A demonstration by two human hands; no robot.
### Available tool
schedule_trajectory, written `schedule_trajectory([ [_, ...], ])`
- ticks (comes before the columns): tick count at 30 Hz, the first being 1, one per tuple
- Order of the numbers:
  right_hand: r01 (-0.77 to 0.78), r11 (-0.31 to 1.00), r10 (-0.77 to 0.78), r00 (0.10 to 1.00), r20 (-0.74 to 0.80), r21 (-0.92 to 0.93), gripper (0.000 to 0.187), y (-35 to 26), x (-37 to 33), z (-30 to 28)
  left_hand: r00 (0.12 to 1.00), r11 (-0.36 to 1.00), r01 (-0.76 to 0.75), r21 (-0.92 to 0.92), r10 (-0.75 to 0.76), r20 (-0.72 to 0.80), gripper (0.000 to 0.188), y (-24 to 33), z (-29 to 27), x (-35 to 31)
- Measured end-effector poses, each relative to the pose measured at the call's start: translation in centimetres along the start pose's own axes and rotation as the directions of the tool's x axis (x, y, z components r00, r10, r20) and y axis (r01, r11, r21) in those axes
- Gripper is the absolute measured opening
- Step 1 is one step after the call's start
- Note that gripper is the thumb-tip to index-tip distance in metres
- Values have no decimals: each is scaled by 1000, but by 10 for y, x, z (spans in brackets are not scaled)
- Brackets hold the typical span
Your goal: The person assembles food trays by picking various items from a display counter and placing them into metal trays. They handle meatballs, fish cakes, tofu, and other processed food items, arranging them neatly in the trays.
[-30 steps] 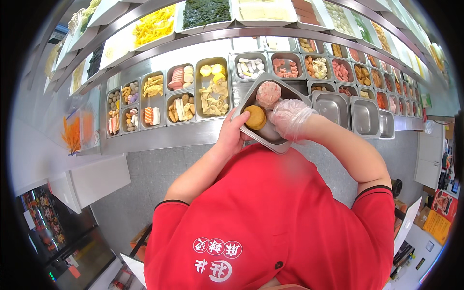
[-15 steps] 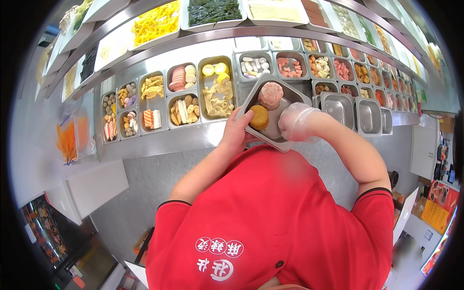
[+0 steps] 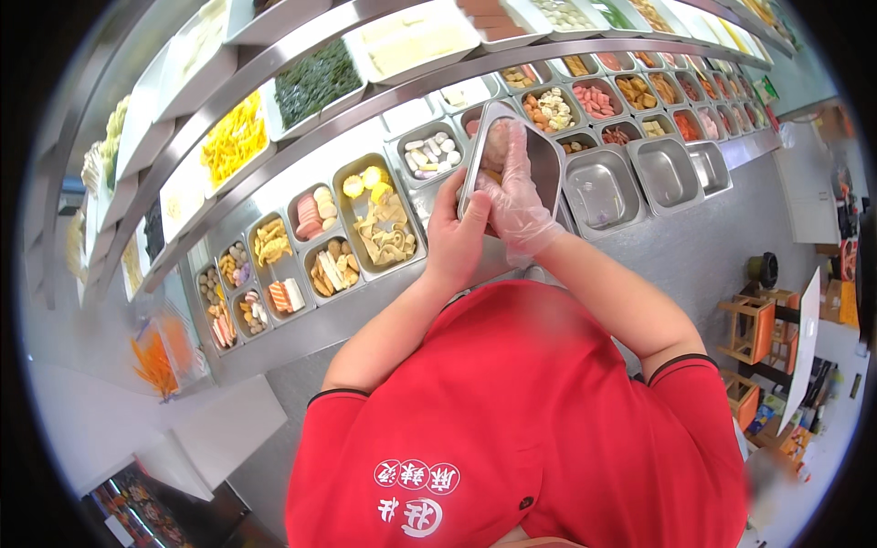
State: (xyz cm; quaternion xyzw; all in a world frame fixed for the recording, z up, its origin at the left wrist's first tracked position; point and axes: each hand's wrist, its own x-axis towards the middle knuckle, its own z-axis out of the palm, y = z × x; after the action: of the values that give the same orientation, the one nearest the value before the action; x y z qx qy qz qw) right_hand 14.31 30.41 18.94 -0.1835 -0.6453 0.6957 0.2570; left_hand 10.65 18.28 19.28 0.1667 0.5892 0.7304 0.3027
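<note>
A rectangular steel pan [image 3: 545, 169] is tilted up in front of my chest, above the counter's near edge. My left hand [image 3: 453, 226] grips its left side, with the thumb near the rim. Clear plastic covers my right hand [image 3: 519, 196], which reaches inside the pan. Its long fingers cup a stack of pink round slices [image 3: 496, 139] along the pan's left wall, and the thumb lies lower down. A sliver of brown food shows by the thumb; the hand hides most of it.
Steel pans of food line the counter, including one with corn and tofu-skin strips [image 3: 384, 228] and one with white pieces [image 3: 429, 153]. Right of my hands sit bare-bottomed steel pans [image 3: 598, 190]. A shelf rail [image 3: 365, 108] with white trays runs above the far side.
The pan has tipped steeply upright. My gloved hand has moved from its right side onto the food at the left. My view has turned and shifted to the right.
</note>
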Motion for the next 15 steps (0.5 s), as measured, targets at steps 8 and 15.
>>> schedule_trajectory([
  [8,-55,666,69,998,12,744,72,-56,6,-100,954,727,-292,621,172,247,72,70,121,21],
  [15,79,248,62,993,-97,966,41,-44,-10,-174,940,127,-337,933,-12,342,76,93,242,12],
])
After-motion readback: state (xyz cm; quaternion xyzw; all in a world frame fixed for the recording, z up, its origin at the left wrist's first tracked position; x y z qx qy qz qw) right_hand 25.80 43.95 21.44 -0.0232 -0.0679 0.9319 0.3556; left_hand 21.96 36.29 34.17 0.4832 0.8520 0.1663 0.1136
